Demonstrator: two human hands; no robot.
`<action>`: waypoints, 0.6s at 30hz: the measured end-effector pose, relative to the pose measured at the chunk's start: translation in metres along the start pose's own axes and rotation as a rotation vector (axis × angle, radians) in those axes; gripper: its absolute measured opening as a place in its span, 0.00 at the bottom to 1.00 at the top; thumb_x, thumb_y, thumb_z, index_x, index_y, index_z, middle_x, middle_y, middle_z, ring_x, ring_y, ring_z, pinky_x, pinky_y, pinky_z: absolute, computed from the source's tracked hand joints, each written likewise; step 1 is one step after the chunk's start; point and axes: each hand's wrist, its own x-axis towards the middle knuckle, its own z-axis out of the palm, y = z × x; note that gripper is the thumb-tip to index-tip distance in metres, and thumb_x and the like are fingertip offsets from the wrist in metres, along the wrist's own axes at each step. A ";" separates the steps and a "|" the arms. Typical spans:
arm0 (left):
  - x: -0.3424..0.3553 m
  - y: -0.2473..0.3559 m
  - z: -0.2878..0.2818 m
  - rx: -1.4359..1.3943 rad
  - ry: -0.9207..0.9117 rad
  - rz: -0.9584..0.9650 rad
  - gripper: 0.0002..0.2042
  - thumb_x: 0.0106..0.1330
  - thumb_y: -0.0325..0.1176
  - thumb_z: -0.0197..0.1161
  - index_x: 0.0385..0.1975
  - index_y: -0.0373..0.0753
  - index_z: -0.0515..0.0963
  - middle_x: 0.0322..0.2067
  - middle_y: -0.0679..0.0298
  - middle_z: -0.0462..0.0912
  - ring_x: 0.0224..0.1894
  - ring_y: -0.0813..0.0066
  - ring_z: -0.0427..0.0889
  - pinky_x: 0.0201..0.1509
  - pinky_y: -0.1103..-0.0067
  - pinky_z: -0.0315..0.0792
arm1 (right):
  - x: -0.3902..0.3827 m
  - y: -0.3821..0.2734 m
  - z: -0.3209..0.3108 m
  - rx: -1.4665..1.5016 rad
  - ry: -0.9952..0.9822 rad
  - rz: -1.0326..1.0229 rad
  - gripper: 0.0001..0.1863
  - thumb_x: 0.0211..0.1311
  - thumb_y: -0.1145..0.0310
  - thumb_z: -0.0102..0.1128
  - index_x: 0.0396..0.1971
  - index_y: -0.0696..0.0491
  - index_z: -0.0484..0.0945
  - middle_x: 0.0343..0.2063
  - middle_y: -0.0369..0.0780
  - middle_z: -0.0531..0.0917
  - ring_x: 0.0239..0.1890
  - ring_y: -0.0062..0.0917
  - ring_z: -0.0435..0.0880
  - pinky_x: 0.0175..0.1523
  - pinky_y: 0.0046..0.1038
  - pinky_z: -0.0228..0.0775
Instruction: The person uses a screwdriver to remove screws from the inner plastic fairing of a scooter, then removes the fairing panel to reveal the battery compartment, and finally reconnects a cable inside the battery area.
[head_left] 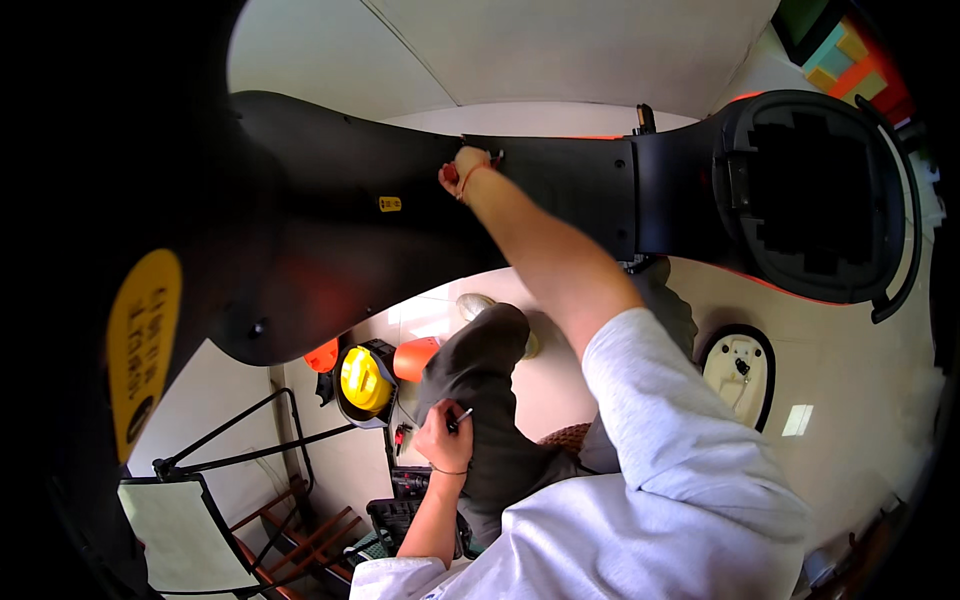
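Observation:
A long black scooter body [330, 180] stretches across the upper part of the head view, with a flat floor panel [570, 190] in its middle. My right hand [470, 165] is closed against that panel's left edge, with a red-handled tool [450, 173] in its grip; the fingers hide most of it, so its kind is unclear. Lower down, my left hand [445, 437] lies on my dark trouser leg. Its fingers are closed round a small dark tool with a silvery shaft [461, 419].
At the scooter's right end is a black-rimmed opening [735, 190]. A detached seat [737, 380], pale underside up, lies on the floor. Left of my leg stand a yellow rounded object [364, 380] in a black holder, an orange container [414, 357], a tool case [395, 520] and a folding chair [185, 535].

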 end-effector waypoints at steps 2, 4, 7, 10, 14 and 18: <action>0.000 0.010 0.003 0.003 -0.025 0.021 0.05 0.52 0.26 0.64 0.28 0.40 0.77 0.19 0.62 0.78 0.17 0.65 0.77 0.20 0.75 0.68 | 0.001 0.008 -0.012 0.353 -0.061 -0.058 0.04 0.60 0.70 0.49 0.29 0.54 0.68 0.27 0.38 0.73 0.21 0.25 0.73 0.29 0.26 0.74; 0.001 0.000 0.002 -0.008 0.017 0.036 0.05 0.52 0.26 0.64 0.29 0.40 0.77 0.20 0.61 0.78 0.17 0.65 0.77 0.21 0.75 0.69 | -0.042 0.040 0.009 0.250 -0.292 -0.136 0.05 0.61 0.68 0.48 0.29 0.54 0.68 0.28 0.38 0.73 0.23 0.25 0.75 0.30 0.27 0.75; -0.002 -0.001 -0.004 -0.036 -0.025 -0.019 0.05 0.53 0.26 0.63 0.29 0.40 0.77 0.21 0.61 0.79 0.19 0.64 0.78 0.23 0.73 0.71 | -0.099 0.043 0.023 0.173 -0.169 -0.261 0.05 0.62 0.69 0.48 0.30 0.54 0.67 0.28 0.39 0.74 0.26 0.27 0.77 0.33 0.29 0.77; -0.005 -0.002 -0.001 -0.044 -0.011 -0.011 0.06 0.53 0.27 0.64 0.30 0.40 0.77 0.21 0.61 0.79 0.19 0.64 0.78 0.24 0.73 0.71 | -0.069 0.027 -0.033 -0.109 -0.341 -0.028 0.04 0.57 0.71 0.53 0.27 0.51 0.67 0.23 0.38 0.74 0.25 0.26 0.76 0.32 0.29 0.75; -0.012 -0.014 -0.007 -0.038 0.012 0.001 0.06 0.53 0.27 0.64 0.31 0.40 0.77 0.21 0.61 0.79 0.20 0.63 0.78 0.24 0.73 0.71 | -0.087 -0.008 -0.106 -0.976 -0.317 -0.083 0.10 0.58 0.66 0.56 0.23 0.49 0.65 0.17 0.33 0.67 0.15 0.21 0.65 0.21 0.23 0.60; -0.015 -0.009 -0.005 -0.048 0.018 0.019 0.08 0.51 0.27 0.64 0.32 0.40 0.77 0.21 0.62 0.80 0.21 0.65 0.80 0.25 0.75 0.72 | -0.100 -0.059 -0.133 -1.748 -0.222 -0.523 0.10 0.56 0.63 0.53 0.35 0.51 0.75 0.24 0.39 0.77 0.23 0.26 0.76 0.29 0.30 0.69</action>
